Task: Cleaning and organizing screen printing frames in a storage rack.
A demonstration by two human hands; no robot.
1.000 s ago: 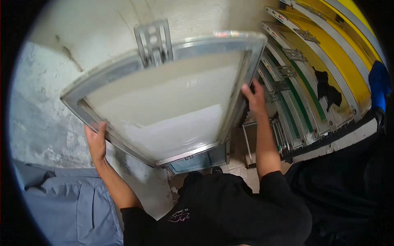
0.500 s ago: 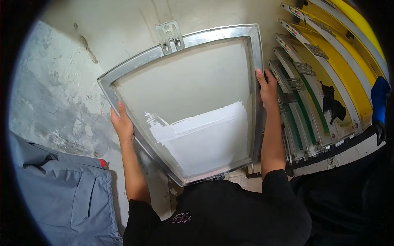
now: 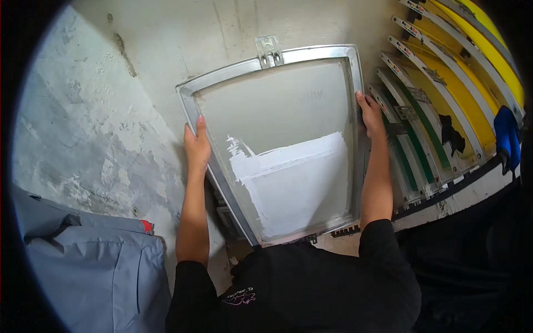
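The frame's [image 3: 277, 144] near edge is hidden behind the person's dark shirt [image 3: 311, 288]; the racked screens [image 3: 438, 111] run off the picture's right rim.

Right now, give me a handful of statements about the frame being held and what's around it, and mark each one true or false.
1. Both hands grip the metal frame, the left hand on its left side and the right hand on its right side. True.
2. The white patch covers the upper half of the screen. False: it covers the lower half; the upper part is bare grey.
3. More frames with yellow and green screens are stacked to the right. True.
4. A blue cloth lies on the held frame. False: a blue thing sits at the far right, apart from it.
5. A metal bracket sits at the frame's top edge. True.
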